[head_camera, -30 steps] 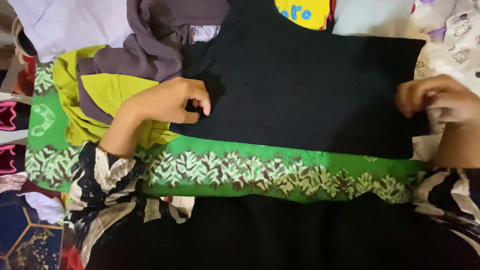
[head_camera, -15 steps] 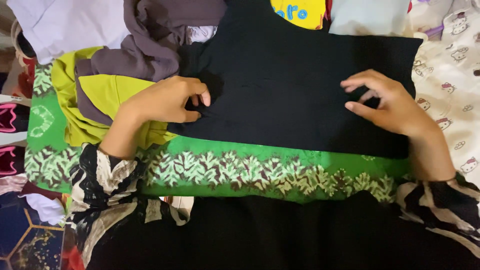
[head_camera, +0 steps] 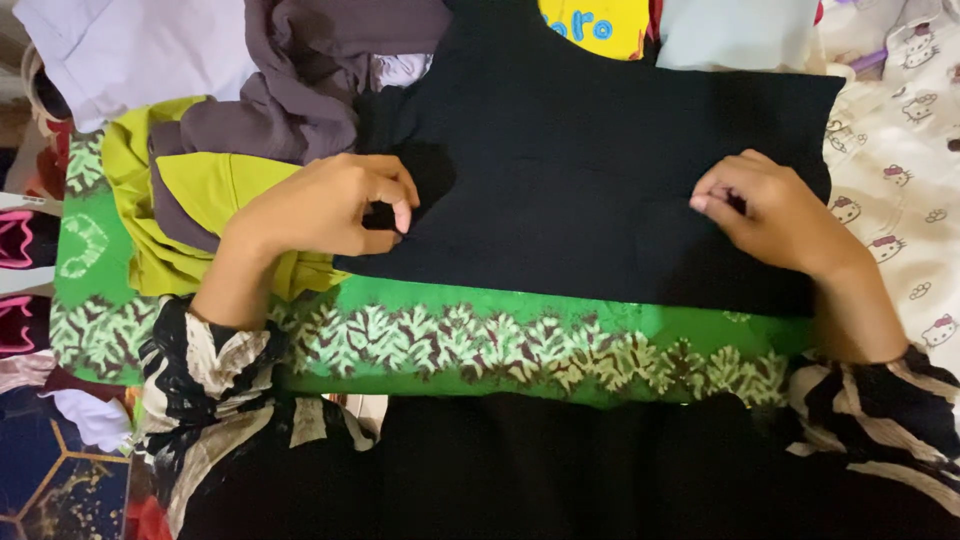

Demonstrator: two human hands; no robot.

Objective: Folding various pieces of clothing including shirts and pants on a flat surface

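Obs., head view. Flat black cloth garment (head_camera: 590, 170) lies spread across a green cloth w/ pale leaf-pattern border (head_camera: 520, 345), which serves as the work surface; the garment's near edge runs parallel to that border, so it sits square to the person.

Left hand (head_camera: 325, 205): fingers curled, thumb + forefinger pinched on the black fabric at its left end. Small fold of cloth raised between them, prob. to get hold of the top layer only.

Right hand (head_camera: 770, 215): also curled, fingertips (head_camera: 705, 203) pinching the black fabric toward its right end, wrist resting on the cloth. Both hands grip at roughly the same height on the garment, well apart, which keeps the piece taut + level between them.

Surroundings: crumpled grey-brown cloth (head_camera: 300, 90) and yellow-green cloth (head_camera: 200, 190) heaped just beside the left hand, touching the garment's left end; looks like a pile set aside. White cloth (head_camera: 130, 45) far left. Pale printed sheet w/ small cartoon figures (head_camera: 900, 160) at right. Striped black-and-cream sleeves (head_camera: 200, 370) on both forearms.
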